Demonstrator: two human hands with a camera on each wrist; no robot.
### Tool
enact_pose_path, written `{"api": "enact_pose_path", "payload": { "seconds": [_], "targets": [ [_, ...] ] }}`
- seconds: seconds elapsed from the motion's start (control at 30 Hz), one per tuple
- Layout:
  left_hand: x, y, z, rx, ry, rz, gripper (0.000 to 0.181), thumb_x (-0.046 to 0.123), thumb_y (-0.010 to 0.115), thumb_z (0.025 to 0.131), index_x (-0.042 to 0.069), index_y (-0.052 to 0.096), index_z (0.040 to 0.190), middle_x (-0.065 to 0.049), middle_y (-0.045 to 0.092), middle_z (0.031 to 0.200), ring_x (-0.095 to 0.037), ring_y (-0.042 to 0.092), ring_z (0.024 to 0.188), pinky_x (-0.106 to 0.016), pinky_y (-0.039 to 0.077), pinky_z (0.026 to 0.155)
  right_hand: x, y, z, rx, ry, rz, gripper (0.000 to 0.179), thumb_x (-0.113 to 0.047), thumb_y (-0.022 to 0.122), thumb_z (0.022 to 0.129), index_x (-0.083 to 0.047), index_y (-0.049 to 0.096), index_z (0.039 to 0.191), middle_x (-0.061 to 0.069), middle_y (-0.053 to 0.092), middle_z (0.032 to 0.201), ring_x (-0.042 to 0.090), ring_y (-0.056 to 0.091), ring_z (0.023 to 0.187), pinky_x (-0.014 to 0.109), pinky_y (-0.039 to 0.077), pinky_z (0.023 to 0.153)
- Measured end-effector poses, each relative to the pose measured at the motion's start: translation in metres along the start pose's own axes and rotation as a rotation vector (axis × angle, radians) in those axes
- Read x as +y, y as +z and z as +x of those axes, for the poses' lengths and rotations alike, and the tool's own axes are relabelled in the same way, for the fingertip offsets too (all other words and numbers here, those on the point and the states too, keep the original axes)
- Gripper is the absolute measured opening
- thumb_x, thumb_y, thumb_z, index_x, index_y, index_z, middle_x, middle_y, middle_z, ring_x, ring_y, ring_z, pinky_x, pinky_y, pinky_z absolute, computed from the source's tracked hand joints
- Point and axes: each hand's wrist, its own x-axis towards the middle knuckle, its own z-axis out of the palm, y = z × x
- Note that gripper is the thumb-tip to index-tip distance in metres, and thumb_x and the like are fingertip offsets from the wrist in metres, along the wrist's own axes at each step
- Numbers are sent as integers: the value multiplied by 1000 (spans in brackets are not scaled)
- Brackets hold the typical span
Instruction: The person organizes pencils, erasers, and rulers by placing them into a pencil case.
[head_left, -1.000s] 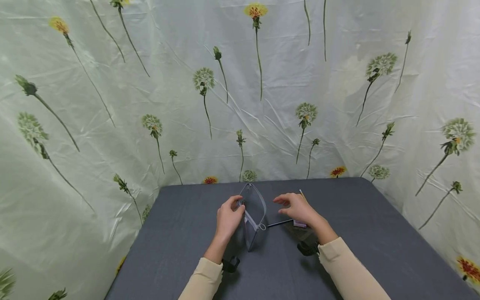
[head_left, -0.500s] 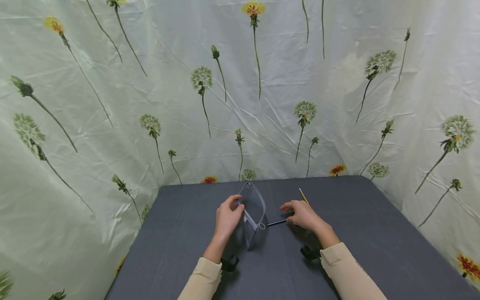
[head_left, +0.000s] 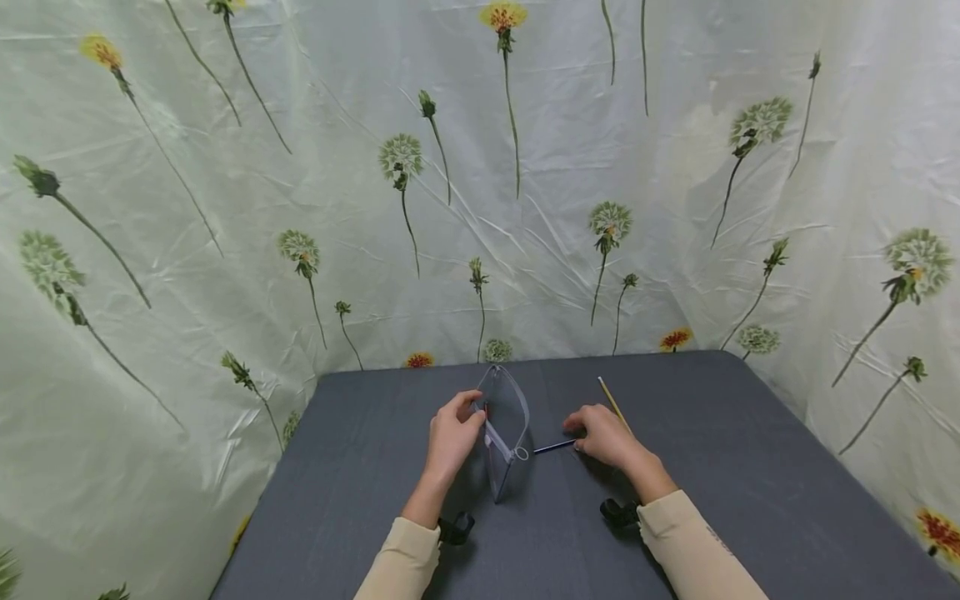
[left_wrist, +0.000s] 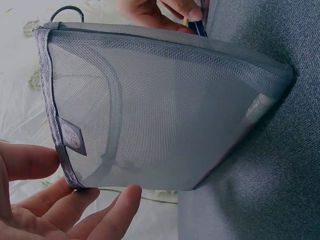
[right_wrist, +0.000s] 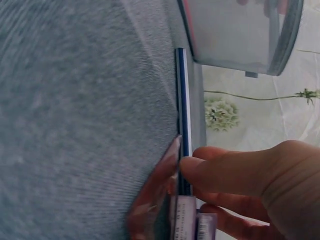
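Mesh zip pouch (left_wrist: pixel 150 110), one: upright, mouth spread, short of the far edge of the desk (head_left: pixel 360 483); rim pinched by left hand (head_left: pixel 454 427). Dark-blue pencil (head_left: pixel 553 447), one: flat beside pouch, pinched by right hand (head_left: pixel 606 435). Yellow pencil (head_left: pixel 611 397), one: just beyond right hand, slanting toward far edge. Step, apparently: pencil pickup; next move calls for a lift, end aimed into the pouch.

Dk grey tbl (head_left: pixel 360 467) held a mesh pouch (left_wrist: pixel 165 110) + sm. items
Woven-looking top, rounded far R corner; pouch stood upright nr ctr, mouth open; dk blue stick (head_left: pixel 553 447) lay to its R, tip nr pouch; yellow pencil (head_left: pixel 613 402) lay slanted farther R, near end hidden; pale-purple boxes (right_wrist: pixel 185 220) & see-thru reddish item (right_wrist: pixel 154 195) were by blue stick's other end, cut off by R wrist view's edge
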Motion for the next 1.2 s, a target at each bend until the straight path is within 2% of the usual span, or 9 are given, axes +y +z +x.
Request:
{"api": "enact_pose_path", "payload": {
  "seconds": [0.17, 0.4, 0.63, 0.9, 1.13, 1.2],
  "targets": [
    [0, 0, 1, -7, -3, -5, 32, 14, 68, 94, 21, 71, 126, -3, 66, 131, -24, 67, 111, -43, 56, 82, 2, 6, 0, 32, -11, -44, 21, -1, 81, 78, -14, 80, 95, -1, 69, 91, 27, 61, 94, 48, 49, 86],
    [0, -3, 0, -37, -16, -37, 33, 13, 67, 94, 19, 70, 127, -9, 65, 132, -20, 70, 82, -36, 55, 68, 3, 7, -1, 56, -39, -44, 19, 0, 81, 78, -13, 80, 92, -1, 68, 87, 27, 60, 91, 48, 49, 84],
    [-1, -4, 2, -43, -42, -54, 34, 16, 68, 94, 23, 70, 127, -6, 63, 136, -18, 70, 94, -36, 56, 70, 8, 8, 0, 70, -27, -31, 20, -2, 83, 78, -14, 80, 94, -3, 66, 85, 22, 58, 88, 43, 49, 80],
    [-2, -5, 3, -43, -29, -70, 34, 14, 68, 93, 20, 70, 126, -8, 63, 136, -22, 69, 106, -35, 58, 69, 10, 11, 1, 59, 10, 2, 21, -4, 82, 80, -15, 79, 98, -8, 61, 80, 15, 51, 81, 37, 45, 73],
    [0, -5, 2, -46, -27, -84, 35, 12, 67, 93, 18, 69, 127, -10, 63, 135, -24, 69, 107, -36, 58, 70, 12, 12, 1, 41, 0, 76, 36, -5, 78, 86, -11, 73, 121, -13, 56, 73, 14, 47, 79, 37, 41, 73],
    [1, -5, 2, -47, -28, -88, 34, 12, 67, 93, 18, 69, 127, -11, 64, 134, -23, 69, 106, -36, 58, 70, 12, 12, 1, 37, 0, 91, 34, -5, 76, 88, -9, 72, 122, -13, 56, 72, 14, 47, 78, 36, 41, 72]
  ]
}}
